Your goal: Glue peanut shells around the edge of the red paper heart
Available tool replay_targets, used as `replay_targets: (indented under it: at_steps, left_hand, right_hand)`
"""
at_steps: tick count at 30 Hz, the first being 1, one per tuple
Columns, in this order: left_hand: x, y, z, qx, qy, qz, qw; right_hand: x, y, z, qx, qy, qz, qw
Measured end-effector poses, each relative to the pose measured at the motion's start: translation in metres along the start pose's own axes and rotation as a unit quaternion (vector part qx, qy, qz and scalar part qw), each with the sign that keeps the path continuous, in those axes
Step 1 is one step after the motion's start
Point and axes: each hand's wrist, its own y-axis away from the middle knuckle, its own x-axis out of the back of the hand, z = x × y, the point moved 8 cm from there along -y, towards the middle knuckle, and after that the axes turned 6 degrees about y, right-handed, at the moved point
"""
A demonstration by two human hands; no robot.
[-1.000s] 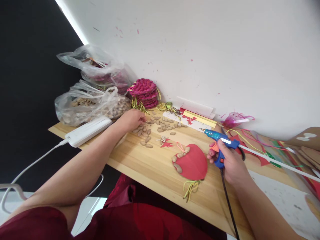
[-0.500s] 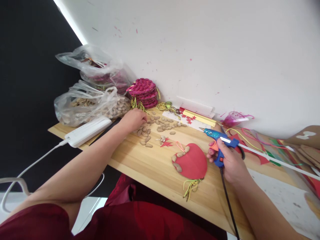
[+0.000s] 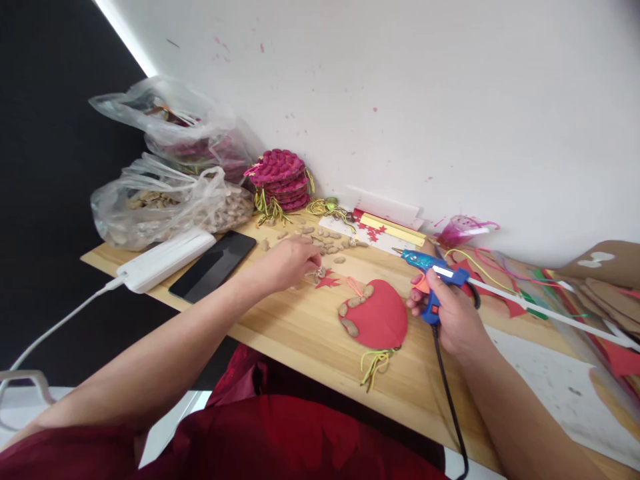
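The right hand (image 3: 453,320) is clenched around the handle of a blue hot glue gun (image 3: 434,273), one finger lying on the orange trigger. The gun's long axis runs nearly level above the bench (image 3: 310,333), its nozzle pointing left and slightly away from the person, toward the wall. A white glue stick (image 3: 545,312) juts from the back of the gun and trails off to the right, continuing the same line. The black cord (image 3: 447,400) drops from the handle toward the near edge of the bench.

Just left of the gun lies a red paper disc (image 3: 377,321), flat on the bench, with a few nutshells (image 3: 350,313) stuck along its left rim and yellow-green threads (image 3: 373,365) hanging off its near edge.

Further left of the disc, the left hand (image 3: 290,263) rests fingers-down on the bench with the fingertips pinched together by a small red paper star (image 3: 327,281); whether they hold anything I cannot tell. Loose nutshells (image 3: 327,245) are scattered just beyond that hand. Left of the hand lie a black phone (image 3: 213,275) and a white power strip (image 3: 165,260). Behind them sit a plastic bag of shells (image 3: 165,210) and a stack of magenta shell-covered discs (image 3: 280,179) against the wall.
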Motion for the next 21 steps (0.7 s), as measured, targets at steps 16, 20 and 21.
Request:
replay_targets:
  at_steps: [16, 20, 21]
  left_hand:
    - [0.039, 0.005, -0.08, 0.146, -0.122, 0.012, 0.982]
    - [0.026, 0.007, -0.083, 0.145, -0.149, -0.019, 0.978]
    - [0.023, 0.007, -0.082, 0.143, -0.157, -0.026, 0.977]
  right_hand:
    - [0.0, 0.0, 0.001, -0.006, 0.001, -0.005, 1.0]
    - [0.0, 0.001, 0.002, -0.006, 0.004, -0.005, 1.0]
    - [0.0, 0.0, 0.002, -0.006, 0.005, -0.006, 1.0]
